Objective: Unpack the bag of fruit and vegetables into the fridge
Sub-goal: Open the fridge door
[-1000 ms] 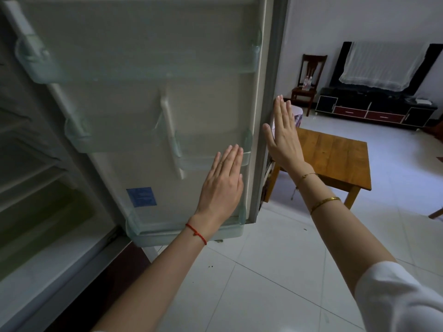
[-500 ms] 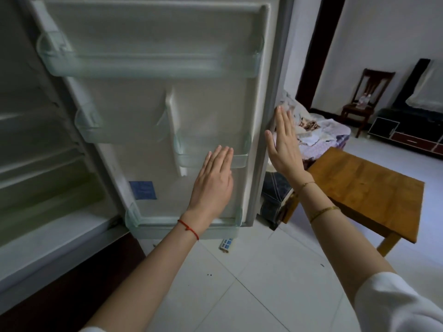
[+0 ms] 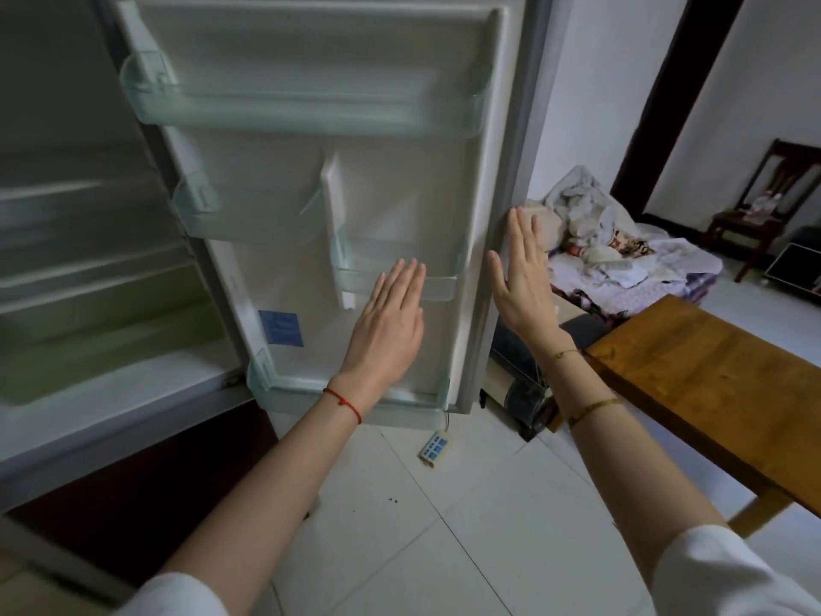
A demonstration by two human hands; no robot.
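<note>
The fridge door (image 3: 400, 188) stands wide open in front of me, its clear door bins bare. The fridge interior (image 3: 89, 269) with its shelves lies at the left, blurred. My left hand (image 3: 386, 331) is flat, fingers together and stretched out, in front of the door's lower inner face. My right hand (image 3: 524, 277) is flat too, held at the door's outer edge, fingertips close to it. Neither hand holds anything. No bag, fruit or vegetables are in view.
A wooden table (image 3: 711, 393) stands at the right, close to my right forearm. Behind the door lies a bed or couch with a heap of cloth (image 3: 599, 242). A power strip (image 3: 435, 449) lies on the white tiled floor below the door. A chair (image 3: 773, 206) stands far right.
My view has swung left and down; the door now fills more of the frame. Both flat hands keep about the same places at the door, the left one slightly lower.
</note>
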